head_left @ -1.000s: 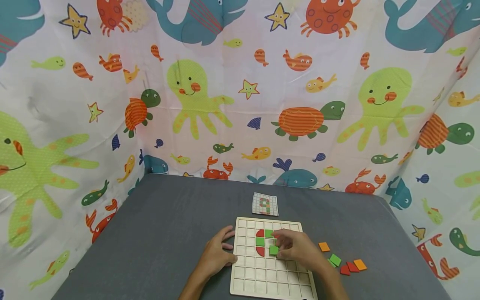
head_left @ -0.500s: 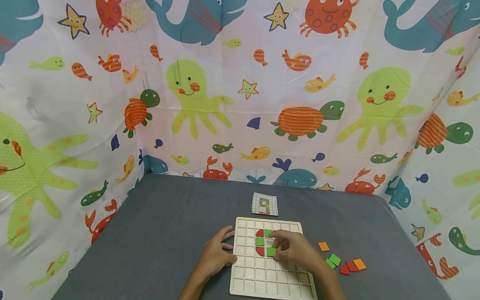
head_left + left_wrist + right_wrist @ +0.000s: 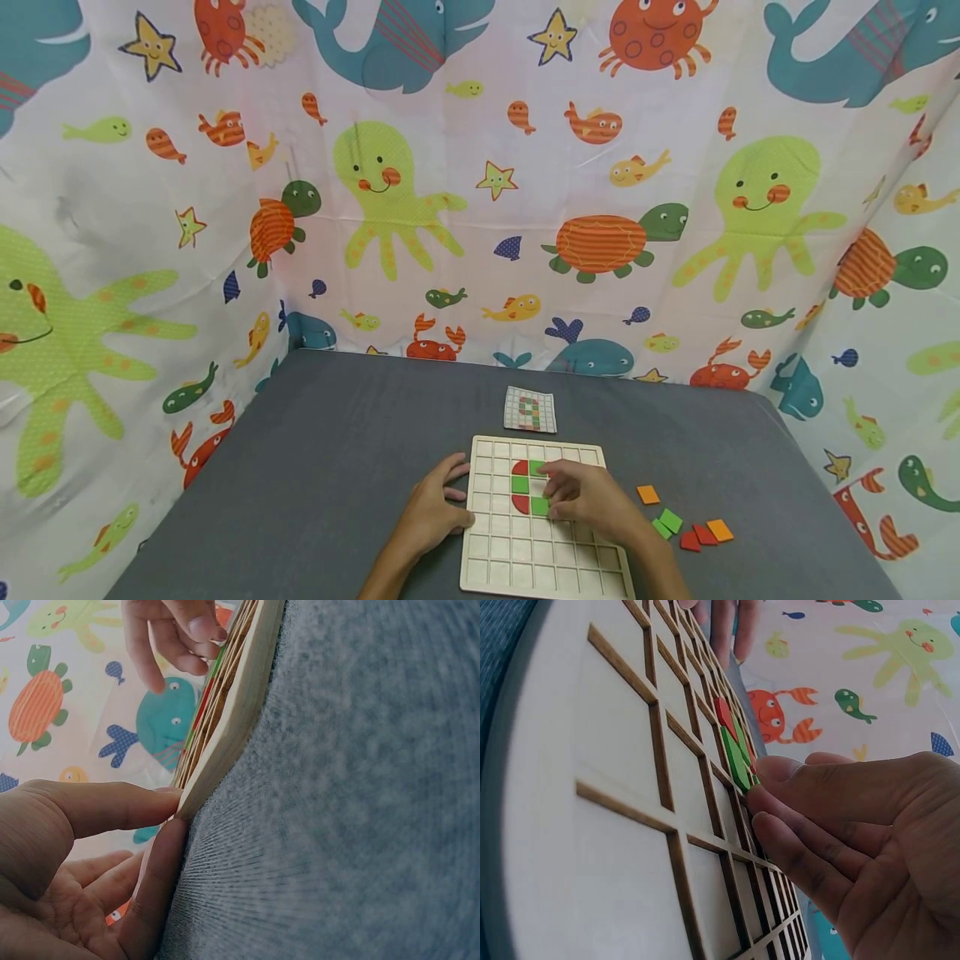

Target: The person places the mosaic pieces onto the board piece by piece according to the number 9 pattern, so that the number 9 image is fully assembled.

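Note:
A pale wooden grid board (image 3: 517,550) lies on the grey table. Two red rounded pieces (image 3: 521,504) and several green tiles sit in its cells, partly covered by my right hand (image 3: 585,496). That hand's thumb and fingertips are at the near edge of a green square tile (image 3: 736,757), which lies flat in a cell beside the lower red piece. My left hand (image 3: 432,504) steadies the board's left edge. Its thumb (image 3: 127,804) touches the rim in the left wrist view, with another finger close beneath it.
A small pattern card (image 3: 529,408) with coloured squares stands behind the board. To the right lie loose orange tiles (image 3: 647,494), green tiles (image 3: 670,520) and red pieces (image 3: 704,533). A cloth printed with sea animals (image 3: 480,217) hangs around the table.
The green square tile under my right hand has moved left and slightly toward me, now flat beside the lower red piece. The right hand shifted slightly with it. My left hand stays put.

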`<state>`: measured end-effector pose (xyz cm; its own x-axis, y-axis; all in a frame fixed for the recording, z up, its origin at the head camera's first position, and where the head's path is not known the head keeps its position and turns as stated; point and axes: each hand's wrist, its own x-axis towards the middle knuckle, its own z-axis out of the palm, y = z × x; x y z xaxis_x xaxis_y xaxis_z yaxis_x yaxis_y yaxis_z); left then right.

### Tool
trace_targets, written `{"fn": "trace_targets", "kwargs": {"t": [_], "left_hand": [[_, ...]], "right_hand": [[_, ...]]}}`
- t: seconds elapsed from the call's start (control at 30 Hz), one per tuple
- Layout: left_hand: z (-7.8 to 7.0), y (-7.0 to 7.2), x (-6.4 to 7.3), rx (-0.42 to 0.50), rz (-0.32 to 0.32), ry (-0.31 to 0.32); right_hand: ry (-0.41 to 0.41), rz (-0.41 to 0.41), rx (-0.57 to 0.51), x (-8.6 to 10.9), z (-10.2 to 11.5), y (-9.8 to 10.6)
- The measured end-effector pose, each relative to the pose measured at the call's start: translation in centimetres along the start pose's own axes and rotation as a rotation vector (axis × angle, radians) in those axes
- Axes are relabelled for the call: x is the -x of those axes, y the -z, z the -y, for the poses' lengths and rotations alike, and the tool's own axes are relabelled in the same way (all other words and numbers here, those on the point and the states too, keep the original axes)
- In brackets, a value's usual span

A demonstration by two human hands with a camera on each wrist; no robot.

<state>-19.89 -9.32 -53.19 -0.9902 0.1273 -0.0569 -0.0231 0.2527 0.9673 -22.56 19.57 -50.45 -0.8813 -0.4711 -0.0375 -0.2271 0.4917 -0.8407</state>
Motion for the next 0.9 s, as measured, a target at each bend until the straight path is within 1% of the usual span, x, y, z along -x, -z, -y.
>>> {"fn": "trace_targets", "kwargs": {"t": [0.27,0.4,0.77,0.9], "left_hand": [[0.0,0.0,0.1,-0.011,-0.001,-0.004],[-0.1,0.0,0.0,-0.003,-0.002,-0.003],[-0.1,0.0,0.0,0.005,-0.002,0.014],[-0.1,0.0,0.0,0.004,-0.003,0.018]], "right_hand": [[-0.025,-0.059,-0.009,0.4,-0.5,1.0],[-0.028,-0.110,0.018,0.8,-0.7,1.8],[-0.091,-0.234,0.030,2.2,-2.0,4.3],[-0.143,-0.280,0.038,2.7,-2.3,5.0]]}}
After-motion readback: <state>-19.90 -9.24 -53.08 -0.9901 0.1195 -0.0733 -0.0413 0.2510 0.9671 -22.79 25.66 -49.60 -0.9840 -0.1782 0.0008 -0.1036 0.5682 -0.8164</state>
